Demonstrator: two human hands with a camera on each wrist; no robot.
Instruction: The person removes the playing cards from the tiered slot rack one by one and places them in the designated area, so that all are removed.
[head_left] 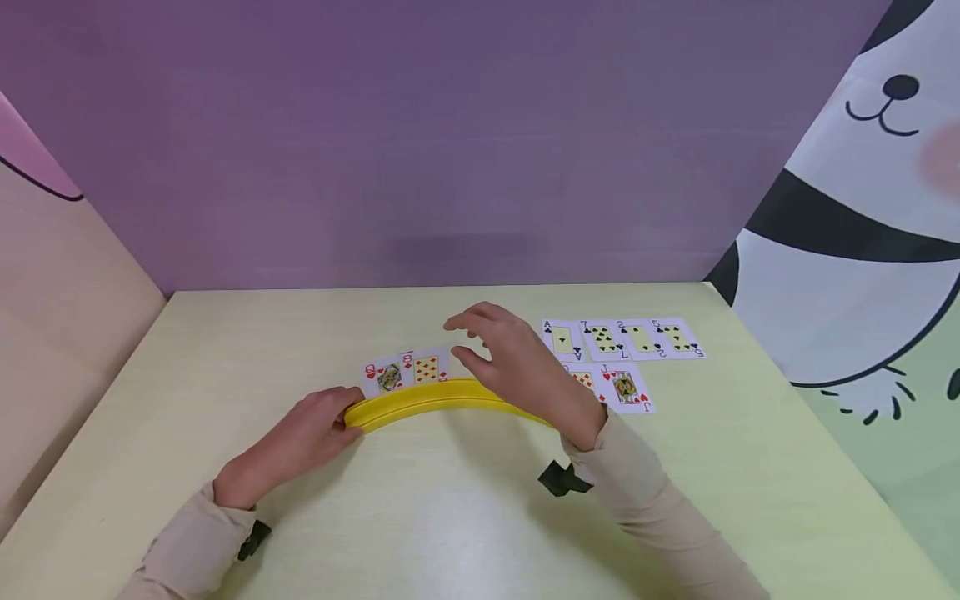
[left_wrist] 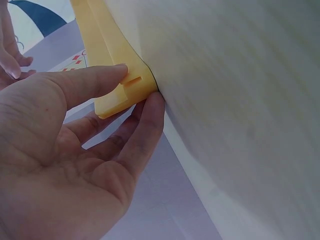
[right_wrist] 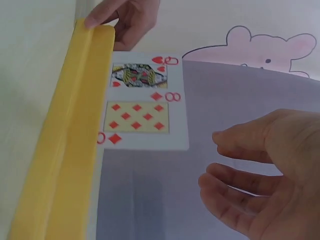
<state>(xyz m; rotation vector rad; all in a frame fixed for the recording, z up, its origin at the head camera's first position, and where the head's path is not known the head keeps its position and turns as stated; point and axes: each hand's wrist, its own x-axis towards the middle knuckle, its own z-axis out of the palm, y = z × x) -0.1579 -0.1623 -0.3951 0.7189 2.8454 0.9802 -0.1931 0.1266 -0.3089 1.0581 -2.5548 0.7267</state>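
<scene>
A curved yellow card holder [head_left: 420,402] lies across the middle of the table. My left hand [head_left: 303,429] pinches its left end, thumb on one face and fingers behind, as the left wrist view shows. Two overlapping playing cards stand in the holder: a queen of hearts [right_wrist: 139,76] and, beside it, an eight of diamonds [right_wrist: 137,117]. Above the holder's right half, my right hand [head_left: 517,367] hovers with thumb and fingers apart and nothing between them. The right wrist view shows its fingertips [right_wrist: 207,182] apart from the cards.
At the back right lies a row of black-suit cards [head_left: 641,339], ace, seven, two and five. In front of it are a jack of hearts [head_left: 626,388] and a red diamond card [head_left: 583,380] partly hidden by my right hand. A purple wall [head_left: 450,167] borders the table's far edge.
</scene>
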